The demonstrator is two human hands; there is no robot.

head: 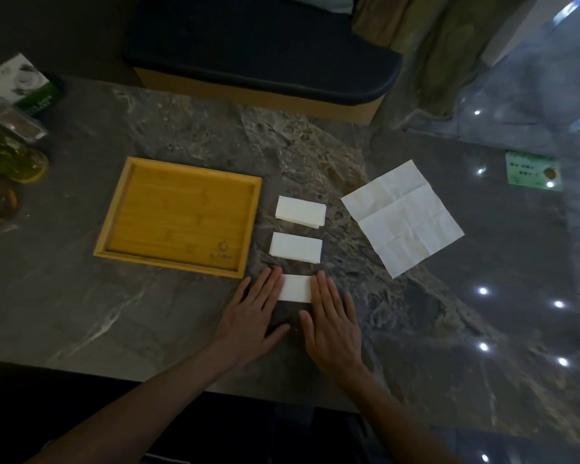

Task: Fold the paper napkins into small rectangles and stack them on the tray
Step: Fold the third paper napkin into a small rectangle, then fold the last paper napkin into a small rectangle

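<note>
1. Both hands are lying flat on the marble table (168, 128) at lower centre of the frame; the left hand (248, 316) and right hand (332, 323) are pressing straight, slightly spread fingers on either end of a folded napkin (295, 289), pinching nothing.

2. Two more folded napkins are sitting above it in a column: the middle one (296, 247) and the top one (300, 211); all three are lying just right of the tray (114, 226), none on it.

3. The wooden tray is sitting left of centre, holding no napkins; a flat, unfolded napkin (402, 217), creased in a grid, is lying at right of centre, well apart from the hands.

4. Handling, as a judgement: the paper is looking very light, thin and soft; it is likely to spring open, slide on the polished stone or tear if tugged; a rectangle is best taken by pinching its long edges or a short end with all the layers held together; the open sheet is best lifted by a corner or edge.

5. Writing: a round logo with small characters is showing on the tray's lower right corner, too small to read; a green card (532, 170) at far right and a printed box (17, 83) at upper left are carrying text that is also unreadable; jars are standing at the left edge.
</note>
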